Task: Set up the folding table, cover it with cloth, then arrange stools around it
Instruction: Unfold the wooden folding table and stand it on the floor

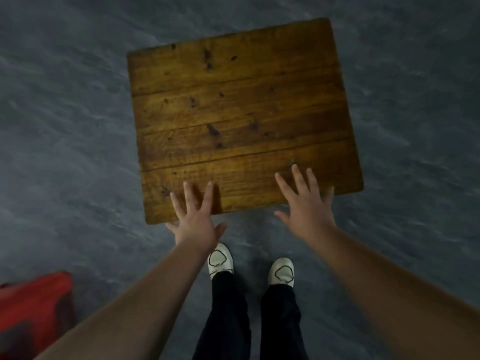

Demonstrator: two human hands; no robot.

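we see the wooden worktop [241, 113], plank top facing up, over a grey mottled floor [65, 126], just ahead of our white shoes [220, 258]. left hand [194, 219] and right hand [306, 203]: grip wide, fingers spread over its near edge, holding nothing. blurred red object [33, 307] lower left.

Dim, grey mottled floor [65, 131]
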